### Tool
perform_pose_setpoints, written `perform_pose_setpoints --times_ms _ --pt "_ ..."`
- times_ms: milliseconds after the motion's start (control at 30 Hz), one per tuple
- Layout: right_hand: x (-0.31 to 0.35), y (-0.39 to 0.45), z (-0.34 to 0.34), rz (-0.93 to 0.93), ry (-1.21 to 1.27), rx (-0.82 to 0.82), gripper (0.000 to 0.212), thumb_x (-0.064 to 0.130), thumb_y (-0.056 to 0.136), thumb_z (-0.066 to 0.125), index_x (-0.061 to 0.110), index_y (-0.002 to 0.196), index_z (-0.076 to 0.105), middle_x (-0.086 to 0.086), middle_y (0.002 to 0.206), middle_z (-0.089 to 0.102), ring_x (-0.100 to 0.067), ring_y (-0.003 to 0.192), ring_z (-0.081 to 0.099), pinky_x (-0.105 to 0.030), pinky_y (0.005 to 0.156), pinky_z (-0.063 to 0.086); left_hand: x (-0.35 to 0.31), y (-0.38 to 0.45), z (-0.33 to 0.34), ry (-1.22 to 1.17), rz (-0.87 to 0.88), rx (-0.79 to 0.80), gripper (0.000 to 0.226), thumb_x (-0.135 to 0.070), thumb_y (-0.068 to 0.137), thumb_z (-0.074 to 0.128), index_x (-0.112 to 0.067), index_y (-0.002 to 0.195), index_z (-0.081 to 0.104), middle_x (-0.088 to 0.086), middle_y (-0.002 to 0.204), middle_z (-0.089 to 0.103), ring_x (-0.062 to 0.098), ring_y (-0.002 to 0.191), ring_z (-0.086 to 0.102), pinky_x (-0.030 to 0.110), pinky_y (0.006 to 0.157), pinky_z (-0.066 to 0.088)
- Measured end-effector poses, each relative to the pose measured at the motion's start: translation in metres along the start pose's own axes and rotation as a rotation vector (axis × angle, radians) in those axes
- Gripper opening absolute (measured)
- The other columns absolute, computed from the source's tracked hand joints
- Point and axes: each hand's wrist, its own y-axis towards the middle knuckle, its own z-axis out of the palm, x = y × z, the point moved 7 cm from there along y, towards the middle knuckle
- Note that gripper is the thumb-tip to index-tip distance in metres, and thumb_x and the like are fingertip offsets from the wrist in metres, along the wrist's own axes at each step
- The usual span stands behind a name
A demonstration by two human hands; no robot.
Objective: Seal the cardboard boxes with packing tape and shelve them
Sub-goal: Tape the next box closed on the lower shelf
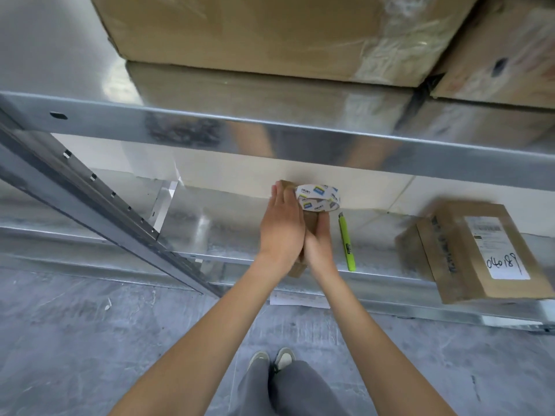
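Note:
A small brown cardboard box (311,224) stands on the lower metal shelf (228,229), pressed between my two hands. My left hand (280,229) lies flat along its left side and top, fingers stretched to the far end. Against the right side, my right hand (320,246) clasps the box. A roll of packing tape (318,198) with a white printed core sits at the far end of the box, touching my left fingertips. Most of the box is hidden by my hands.
A green utility knife (347,241) lies on the shelf just right of my right hand. Further right sits a labelled cardboard box (474,250) marked 040189. Large boxes (255,34) fill the upper shelf (300,133). A slanted steel upright (90,187) crosses at left.

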Motion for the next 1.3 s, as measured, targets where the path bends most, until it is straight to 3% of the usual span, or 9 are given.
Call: perform_pose_setpoints --times_ms 167,267,367,500,633,767,967,1167,1300 --pt "-0.010 0.002 -0.005 0.033 -0.060 -0.032 0.064 0.037 0.074 0.065 0.032 0.134 0.044 0.012 0.122 0.064 -0.006 0.112 0.060 -0.038 0.100 0.047 -0.006 0.002 -0.004 0.107 0.054 -0.023 0.026 -0.004 0.102 0.031 -0.002 0.124 0.043 0.016 0.120 0.055 0.032 0.109 0.055 0.035 0.083 0.038" --pt "-0.013 0.001 -0.009 0.041 -0.076 -0.013 0.080 0.037 0.074 0.066 0.037 0.146 0.030 0.011 0.135 0.058 -0.008 0.120 0.056 -0.043 0.104 0.045 -0.001 0.006 -0.014 0.068 0.042 0.010 0.030 -0.004 0.100 0.033 -0.003 0.129 0.042 0.020 0.108 0.064 0.039 0.099 0.060 0.044 0.079 0.043" --pt "-0.005 -0.002 -0.008 -0.036 -0.186 0.020 0.086 0.043 0.080 0.060 0.043 0.152 0.013 0.017 0.159 0.020 -0.003 0.143 0.028 -0.036 0.117 0.028 0.006 0.017 -0.035 -0.040 0.032 -0.005 0.028 -0.006 0.101 0.034 -0.004 0.126 0.045 0.021 0.104 0.066 0.042 0.097 0.060 0.047 0.079 0.044" --pt "0.005 0.001 -0.007 -0.206 -0.611 0.023 0.077 0.051 0.088 0.039 0.031 0.155 0.008 0.023 0.157 -0.008 -0.010 0.150 -0.003 -0.049 0.121 0.003 0.017 0.029 -0.060 0.040 0.086 -0.013 0.033 -0.007 0.101 0.036 -0.004 0.133 0.044 0.017 0.125 0.057 0.036 0.111 0.054 0.039 0.087 0.038" --pt "0.009 0.001 -0.001 -0.270 -0.901 0.064 0.072 0.052 0.090 0.018 0.029 0.155 -0.001 0.014 0.161 -0.010 -0.009 0.148 -0.013 -0.050 0.120 -0.006 0.021 0.029 -0.070 0.219 0.160 0.007 0.036 0.002 0.096 0.041 -0.003 0.132 0.040 0.016 0.126 0.049 0.040 0.105 0.055 0.047 0.082 0.043" --pt "0.010 0.002 0.001 -0.256 -1.011 0.087 0.068 0.046 0.093 0.019 0.028 0.156 0.000 0.016 0.160 -0.011 -0.011 0.149 -0.014 -0.055 0.119 -0.005 0.036 0.032 -0.081 0.307 0.164 -0.051 0.046 0.012 0.089 0.043 -0.007 0.131 0.040 0.016 0.116 0.047 0.041 0.093 0.057 0.040 0.067 0.037" --pt "0.010 0.003 0.005 -0.254 -1.068 0.115 0.061 0.041 0.102 0.026 0.028 0.156 0.001 0.016 0.161 -0.011 -0.011 0.148 -0.015 -0.058 0.117 -0.007 0.067 0.034 -0.086 0.327 0.120 -0.100 0.057 0.018 0.083 0.038 -0.010 0.133 0.043 0.018 0.117 0.045 0.037 0.093 0.053 0.038 0.066 0.037" --pt "0.014 0.005 -0.002 -0.231 -1.125 0.132 0.058 0.042 0.102 0.022 0.026 0.156 0.005 0.014 0.162 -0.004 -0.012 0.149 -0.014 -0.058 0.117 -0.007 0.095 0.034 -0.043 0.178 -0.011 -0.003 0.058 0.019 0.081 0.032 -0.012 0.129 0.041 0.016 0.115 0.050 0.040 0.093 0.057 0.041 0.067 0.039" --pt "0.024 0.003 0.006 -0.389 -1.292 0.147 0.072 0.041 0.090 -0.004 0.017 0.155 0.011 0.006 0.163 0.002 -0.012 0.150 -0.008 -0.054 0.119 -0.008 0.104 0.034 -0.027 0.040 -0.079 -0.017 0.058 0.017 0.079 0.027 -0.013 0.126 0.041 0.015 0.117 0.054 0.035 0.097 0.055 0.039 0.072 0.040"
